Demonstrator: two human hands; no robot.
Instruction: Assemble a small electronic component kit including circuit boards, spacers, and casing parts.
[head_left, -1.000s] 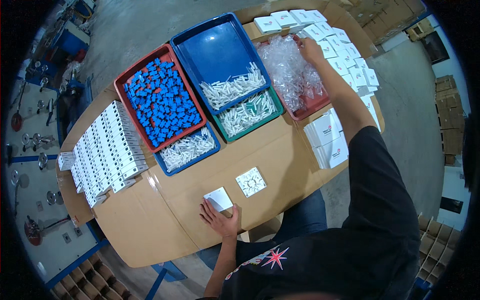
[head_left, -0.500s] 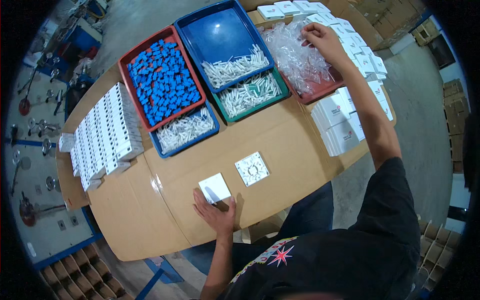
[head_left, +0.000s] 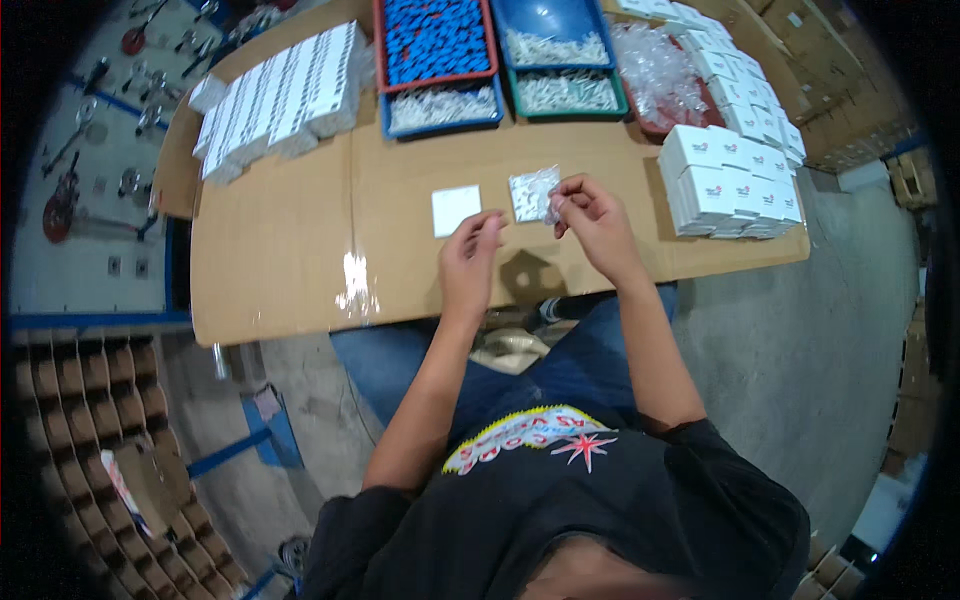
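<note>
My right hand (head_left: 597,228) pinches a small clear plastic bag (head_left: 548,180), which overlaps a square white plate (head_left: 525,197) with molded detail on its face. My left hand (head_left: 468,268) hovers at the near right side of a plain white square plate (head_left: 457,210), its fingers loosely bent and apart, with nothing visible in them. Both plates lie flat on the cardboard-covered table (head_left: 400,275), side by side with a narrow gap.
Along the far side are a red tray (head_left: 492,60) of blue plastic pieces, blue and green trays (head_left: 620,105) of white plugs, and a pile of clear bags (head_left: 660,75). White boxes (head_left: 735,185) are stacked at right, white housings (head_left: 280,90) at left.
My right hand has come back from the bag pile to the plates with a clear bag. My left hand has lifted off the plain plate. The head view has shifted.
</note>
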